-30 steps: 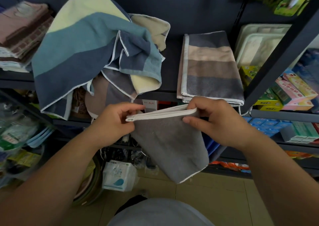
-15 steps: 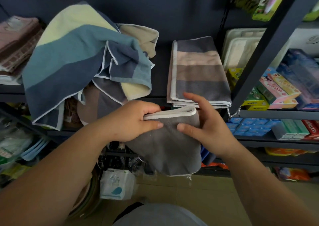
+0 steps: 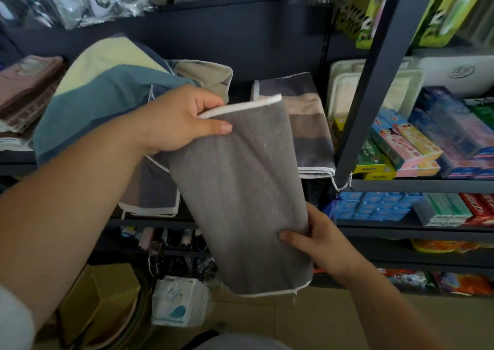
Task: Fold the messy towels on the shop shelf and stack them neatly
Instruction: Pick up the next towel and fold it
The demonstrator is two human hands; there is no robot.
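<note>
Grey towel (image 3: 240, 189) sits centre frame in my feed, folded into a long panel. It is held in the air in front of the shelf (image 3: 18, 161) and tilted, with its white-trimmed top edge toward 11 o'clock and its bottom hem toward 5.

Left hand (image 3: 181, 119) is at the towel's 10 o'clock, clamped on the top corner, thumb on the front face and fingers wrapped behind the trim. Right hand (image 3: 318, 242) is at its 4 o'clock, gripping the lower right edge, thumb on the front, fingers hidden behind the cloth.

Behind the towel at 1 o'clock I see a folded striped towel (image 3: 310, 125) lying flat on the shelf. At 10 o'clock a messy blue-and-yellow towel heap (image 3: 107, 92) spills over the shelf edge. At far 9 o'clock is a pink and brown folded stack (image 3: 24, 90).

A dark shelf post (image 3: 374, 82) is at 2 o'clock, with coloured boxes (image 3: 401, 141) at 3 beyond it. At 7 o'clock a white pack (image 3: 179, 301) is down on the floor.
</note>
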